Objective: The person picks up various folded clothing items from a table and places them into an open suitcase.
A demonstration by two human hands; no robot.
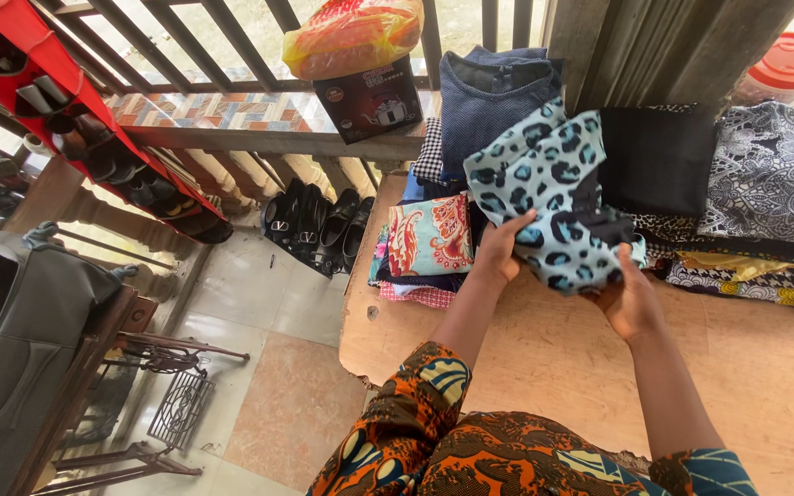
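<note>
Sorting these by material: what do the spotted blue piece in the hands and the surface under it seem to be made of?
The spotted blue cloth, held by the left hand and right hand, looks like soft, matte woven or knit fabric: it folds and drapes limply. The table looks like bare, unfinished plywood or board: pale grain, chipped edge.

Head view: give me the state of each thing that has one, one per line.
Blue leopard-print cloth: bunched, lifted off the table, in both hands.
Left hand: grip shut on its left edge.
Right hand: grip shut on its lower edge.
Floral cloth: folded, top of a pile.
Black cloth: folded, flat.
Red-lidded tub: lid on.
</note>
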